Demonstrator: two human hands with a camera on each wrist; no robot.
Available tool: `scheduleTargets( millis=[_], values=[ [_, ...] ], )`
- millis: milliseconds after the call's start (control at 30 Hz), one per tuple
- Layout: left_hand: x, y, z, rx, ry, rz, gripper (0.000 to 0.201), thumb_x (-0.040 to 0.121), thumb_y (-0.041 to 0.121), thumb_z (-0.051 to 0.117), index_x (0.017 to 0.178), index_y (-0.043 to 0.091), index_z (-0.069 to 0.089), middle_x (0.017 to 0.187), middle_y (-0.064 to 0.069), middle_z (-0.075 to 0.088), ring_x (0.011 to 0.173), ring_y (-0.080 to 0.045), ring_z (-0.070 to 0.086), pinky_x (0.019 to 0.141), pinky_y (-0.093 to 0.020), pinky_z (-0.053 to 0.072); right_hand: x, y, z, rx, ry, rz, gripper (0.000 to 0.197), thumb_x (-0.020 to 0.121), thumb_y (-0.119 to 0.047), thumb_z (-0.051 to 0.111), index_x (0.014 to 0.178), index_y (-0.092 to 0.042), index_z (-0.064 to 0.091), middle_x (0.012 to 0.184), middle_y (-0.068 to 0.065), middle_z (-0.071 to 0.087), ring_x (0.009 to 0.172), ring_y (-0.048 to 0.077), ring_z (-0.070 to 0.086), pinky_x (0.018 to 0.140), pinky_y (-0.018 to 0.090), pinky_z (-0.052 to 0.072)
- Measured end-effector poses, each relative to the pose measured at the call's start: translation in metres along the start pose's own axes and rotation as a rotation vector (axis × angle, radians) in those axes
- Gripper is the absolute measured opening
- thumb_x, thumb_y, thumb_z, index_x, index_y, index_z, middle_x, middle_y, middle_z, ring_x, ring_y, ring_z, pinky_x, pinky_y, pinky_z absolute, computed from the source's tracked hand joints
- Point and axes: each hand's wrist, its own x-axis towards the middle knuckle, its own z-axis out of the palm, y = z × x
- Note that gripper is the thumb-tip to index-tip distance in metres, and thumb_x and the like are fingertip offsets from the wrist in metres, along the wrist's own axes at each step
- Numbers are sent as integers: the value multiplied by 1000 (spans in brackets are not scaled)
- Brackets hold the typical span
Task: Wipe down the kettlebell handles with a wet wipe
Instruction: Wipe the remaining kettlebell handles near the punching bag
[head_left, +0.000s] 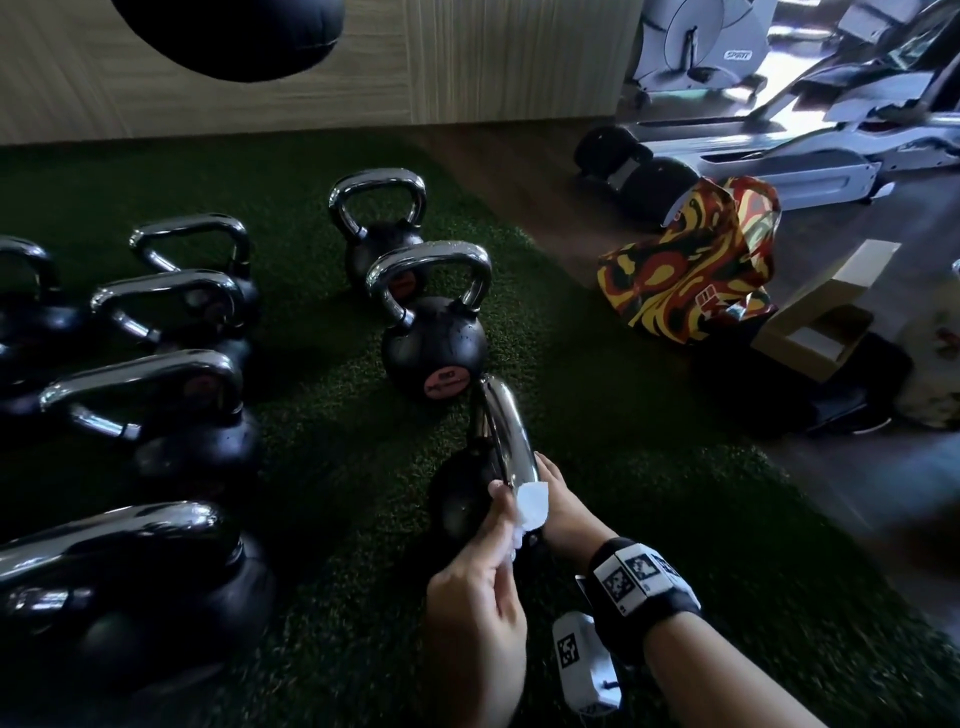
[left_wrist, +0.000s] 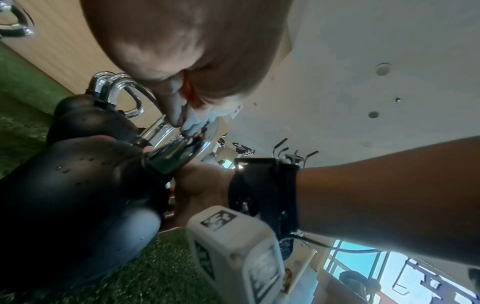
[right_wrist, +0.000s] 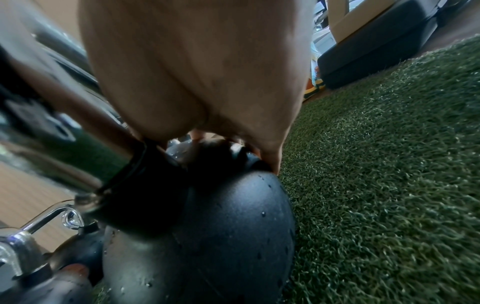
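Note:
On green turf stands a black kettlebell (head_left: 460, 493) with a chrome handle (head_left: 501, 426), wet with droplets. My left hand (head_left: 483, 561) pinches a white wet wipe (head_left: 532, 506) and presses it on the near end of that handle. The left wrist view has the wipe (left_wrist: 197, 121) under my fingertips on the chrome handle (left_wrist: 176, 152). My right hand (head_left: 561, 504) comes from the right and curls round the handle's near leg by the body. In the right wrist view its fingers (right_wrist: 270, 160) reach the top of the kettlebell (right_wrist: 221, 226); how they close is partly hidden.
Several more kettlebells (head_left: 156, 415) line the turf (head_left: 332, 364) at left, and two (head_left: 434, 332) stand just behind the held one. A patterned bag (head_left: 691, 265), a cardboard box (head_left: 826, 317) and an exercise machine (head_left: 779, 130) sit at right. A wooden wall (head_left: 363, 67) closes the back.

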Motion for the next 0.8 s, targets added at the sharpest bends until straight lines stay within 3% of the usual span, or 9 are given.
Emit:
scheduleTargets(
  millis=[100, 200, 300, 467, 567, 633, 700, 733, 800],
  values=[
    [-4, -4, 1, 20, -22, -50, 34, 94, 8, 62, 127, 10, 71, 121, 4, 74, 110, -4, 72, 94, -13, 54, 5, 5, 4, 45, 63, 5, 81, 95, -29, 73, 162, -30, 27, 169, 1, 15, 159, 16, 9, 125, 32, 23],
    [-8, -10, -2, 17, -107, -76, 56, 89, -14, 66, 136, 17, 68, 133, 11, 69, 122, -1, 65, 101, -27, 55, 8, 10, 10, 39, 121, -21, 79, 85, -48, 75, 154, -34, 39, 165, 2, 27, 155, 17, 23, 124, 37, 32],
    [-10, -7, 0, 31, -76, -52, 58, 93, -11, 65, 142, 20, 62, 139, 15, 65, 129, 4, 59, 108, -24, 49, 13, 18, 12, 48, 112, -24, 90, 73, -65, 69, 153, -33, 42, 163, 6, 30, 153, 20, 27, 124, 44, 35],
    [-20, -22, 8, 170, -90, -32, 72, 81, -18, 72, 144, 15, 60, 131, 4, 71, 116, 1, 66, 103, -8, 44, 14, 16, 10, 153, 98, 1, 92, 73, -59, 75, 155, -36, 39, 163, -2, 26, 153, 17, 29, 124, 44, 35],
    [-11, -33, 0, 182, -225, -46, 67, 89, -11, 69, 148, 16, 55, 135, 3, 69, 121, -2, 65, 107, -11, 44, 17, 22, 6, 113, 92, 3, 84, 76, -60, 79, 150, -40, 45, 150, 1, 49, 139, 22, 50, 116, 53, 45],
    [3, -30, -10, 90, -298, -184, 42, 102, 12, 62, 142, 25, 62, 131, 17, 68, 123, 6, 62, 108, -15, 46, 8, 8, -2, 29, 158, 4, 62, 88, -52, 73, 145, -37, 54, 130, -3, 67, 121, 21, 64, 108, 50, 51],
    [22, -21, -21, -92, -304, -400, 26, 102, 27, 62, 126, 33, 71, 116, 26, 70, 115, 6, 67, 102, -12, 49, -8, -16, -19, -74, 340, 11, 36, 101, -41, 60, 134, -28, 67, 121, -2, 73, 115, 18, 67, 103, 38, 51],
    [33, -17, -25, -247, -271, -532, 22, 101, 23, 65, 117, 34, 73, 114, 19, 74, 108, 0, 71, 98, -16, 52, -17, -26, -29, -116, 478, -14, 29, 103, -36, 58, 127, -25, 72, 117, 1, 74, 109, 18, 67, 99, 36, 52],
    [55, -5, -35, -610, -192, -810, 21, 98, 6, 66, 107, 22, 76, 105, -1, 80, 91, -8, 76, 81, -22, 61, -36, -54, -44, -111, 712, -181, 20, 100, -23, 64, 115, -24, 77, 103, 2, 75, 89, 14, 68, 85, 30, 55]
  ],
)
